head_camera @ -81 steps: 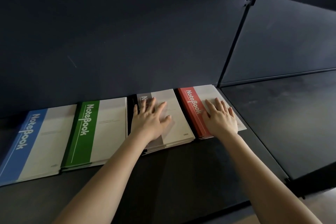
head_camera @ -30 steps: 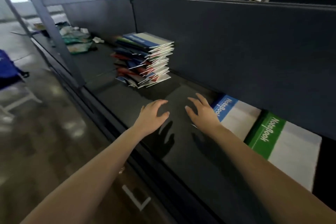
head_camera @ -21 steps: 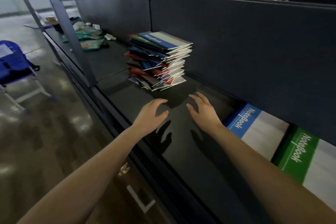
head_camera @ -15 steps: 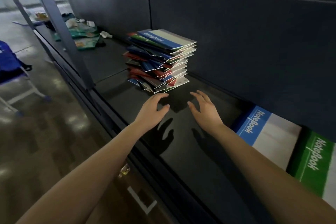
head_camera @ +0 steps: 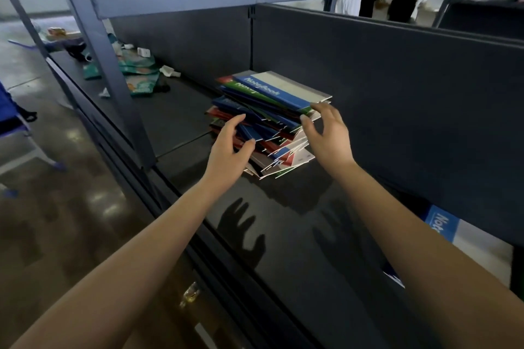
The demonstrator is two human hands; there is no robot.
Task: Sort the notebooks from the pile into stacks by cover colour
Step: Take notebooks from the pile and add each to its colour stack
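Pile (head_camera: 272, 133) sits on the dark worktop (head_camera: 283, 235), mid-scene and close against the back panel (head_camera: 397, 88). It is ragged: covers fan out at odd angles, with blue, green and red edges showing and white page edges jutting toward the near right.

Top notebook (head_camera: 283, 91) has a blue band and a pale cover, and lies flat. Its long axis runs far-left to near-right, with the blue band along the near-left long edge. Its near-right short end is the end turned toward the hands.

Right hand (head_camera: 330, 136) is at the pile's near-right, level with the top. Its fingers (head_camera: 320, 109) are curved and spread, thumb below, framing the top notebook's near-right corner. They enclose nothing. The fingertips are at or just short of the corner; contact cannot be told.

Left hand (head_camera: 229, 150) is at the pile's near-left side, lower, about mid-height of the pile. Its fingers (head_camera: 236, 122) are loosely curved and apart from the thumb, holding nothing. They overlap the jutting covers in view; touch uncertain.

Judgement: the right hand is nearer the top notebook, which lies just far-left of its fingertips. A short reach along that long axis should put thumb under and fingers over the corner. The left hand is placed to steady the pile's side. The risk is lower covers sliding, since the pile already leans to the near right.

One blue stack (head_camera: 442, 225) shows at the far right of the worktop, under the panel's edge and well apart from the pile. It is the likely place for a blue cover.
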